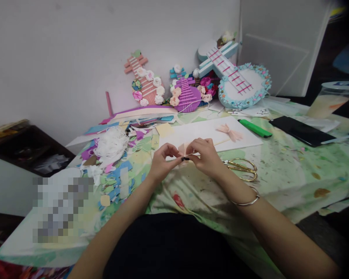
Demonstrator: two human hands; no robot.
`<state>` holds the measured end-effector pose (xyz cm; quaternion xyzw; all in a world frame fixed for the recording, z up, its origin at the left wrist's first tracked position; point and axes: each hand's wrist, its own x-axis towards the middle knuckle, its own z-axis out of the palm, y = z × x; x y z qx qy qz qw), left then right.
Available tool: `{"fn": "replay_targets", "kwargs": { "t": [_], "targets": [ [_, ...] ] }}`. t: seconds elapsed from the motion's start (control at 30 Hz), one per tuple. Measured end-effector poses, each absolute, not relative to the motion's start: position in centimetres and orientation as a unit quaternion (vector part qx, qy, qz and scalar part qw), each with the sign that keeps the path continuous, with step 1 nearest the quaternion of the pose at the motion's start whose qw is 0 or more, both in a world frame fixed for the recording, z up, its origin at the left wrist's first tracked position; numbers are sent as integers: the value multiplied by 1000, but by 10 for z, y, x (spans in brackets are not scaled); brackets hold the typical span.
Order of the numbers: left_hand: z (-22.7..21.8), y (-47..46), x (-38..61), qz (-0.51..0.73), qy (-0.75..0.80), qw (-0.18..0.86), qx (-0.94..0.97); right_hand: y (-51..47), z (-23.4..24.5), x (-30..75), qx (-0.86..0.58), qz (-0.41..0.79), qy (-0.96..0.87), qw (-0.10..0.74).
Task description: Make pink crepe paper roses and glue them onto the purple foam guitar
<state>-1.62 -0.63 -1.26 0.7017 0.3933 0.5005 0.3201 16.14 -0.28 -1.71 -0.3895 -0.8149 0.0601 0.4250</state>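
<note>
Over the near edge of a white board (247, 136), both hands meet at a small folded piece of peach paper (182, 148). My left hand (166, 158) pinches its left side between thumb and fingers. My right hand (203, 153) pinches the right side, its fingertips curled down over the paper. A small dark bit shows at the thumb tips; I cannot make out what it is. Behind my right hand, a pleated peach paper piece (230, 132) lies on the board. Gold-handled scissors (244, 168) rest just right of my right wrist, their blades mostly hidden.
A green cutter or marker (255, 128), a black phone (304, 131) and a plastic cup (327, 101) lie to the right. Decorated paper instruments (241, 83) lean on the wall. At left are white string (112, 143) and blue paper scraps (114, 190).
</note>
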Motion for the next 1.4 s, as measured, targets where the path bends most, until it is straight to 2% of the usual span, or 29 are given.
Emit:
{"fn": "replay_targets", "kwargs": {
  "t": [0.17,0.47,1.0,1.4],
  "targets": [
    [-17,-2,-17,514,379,466,612,-2,-18,162,-381,59,-816,431],
    [-21,1,-19,504,357,576,535,-3,-18,162,-369,64,-823,428],
    [-21,-1,-14,494,341,617,508,-4,-19,159,-349,81,-836,417],
    [-21,3,-18,511,352,605,499,4,-17,165,-388,83,-806,439]
  ]
}}
